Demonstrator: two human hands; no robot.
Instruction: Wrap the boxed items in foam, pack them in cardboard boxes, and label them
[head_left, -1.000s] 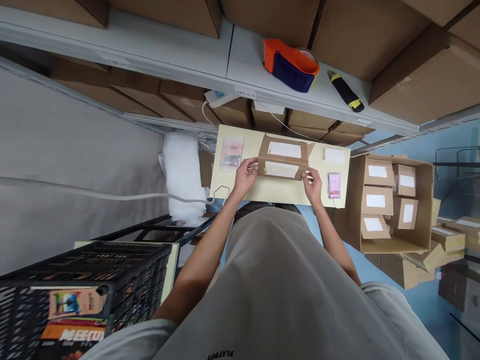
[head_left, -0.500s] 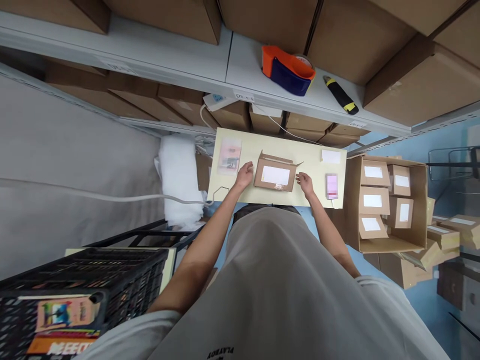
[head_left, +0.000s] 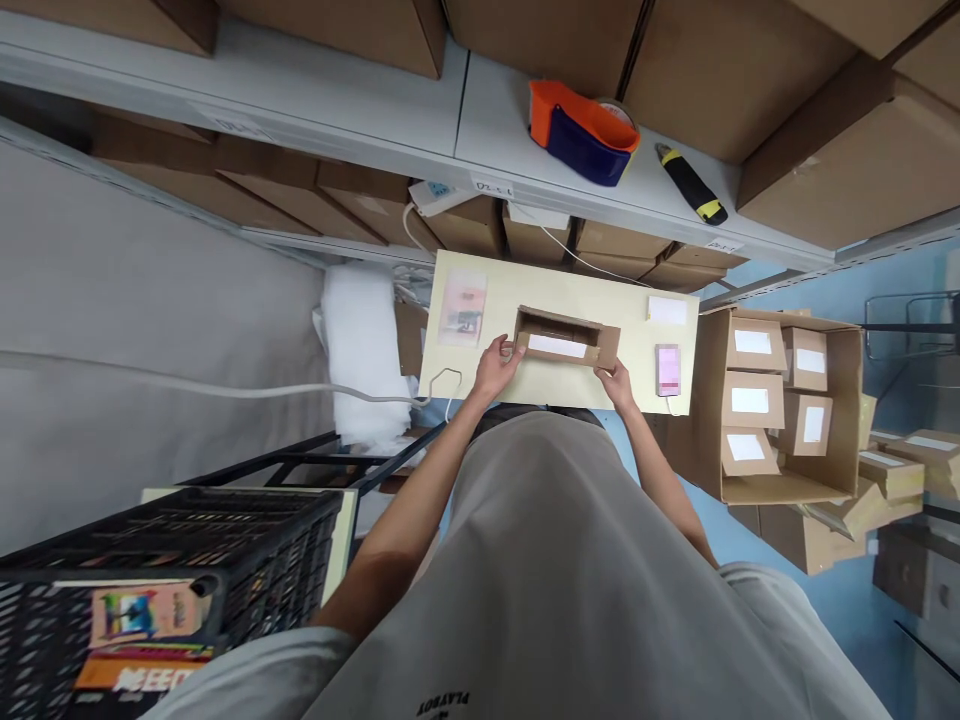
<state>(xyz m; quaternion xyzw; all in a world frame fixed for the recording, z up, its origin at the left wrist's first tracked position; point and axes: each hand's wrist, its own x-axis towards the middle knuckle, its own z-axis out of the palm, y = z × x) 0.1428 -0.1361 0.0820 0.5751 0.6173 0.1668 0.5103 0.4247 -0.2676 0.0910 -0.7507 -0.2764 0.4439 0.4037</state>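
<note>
A small brown cardboard box (head_left: 567, 358) stands on the pale yellow table (head_left: 551, 384), its open side up and its hollow inside showing. On its near face is a white label (head_left: 556, 346). My left hand (head_left: 498, 369) grips the box's left end, thumb and fingers at the edge. At the lower right corner, my right hand (head_left: 616, 386) holds the other end with bent fingers. A pinkish wrapped flat item (head_left: 463, 308) lies left of the box. To the right are a phone with a pink screen (head_left: 667, 370) and white label paper (head_left: 667, 310).
A large carton (head_left: 844, 400) of labelled boxes stands right of the table. Above, a shelf (head_left: 360, 120) carries cartons, an orange-and-blue tape dispenser (head_left: 585, 135) and a cutter (head_left: 691, 184). White wrapping sheets (head_left: 364, 350) and a black crate (head_left: 277, 550) are at left.
My hands have closed in on the box from both sides. The box has turned so its opening faces up, and its label looks narrower.
</note>
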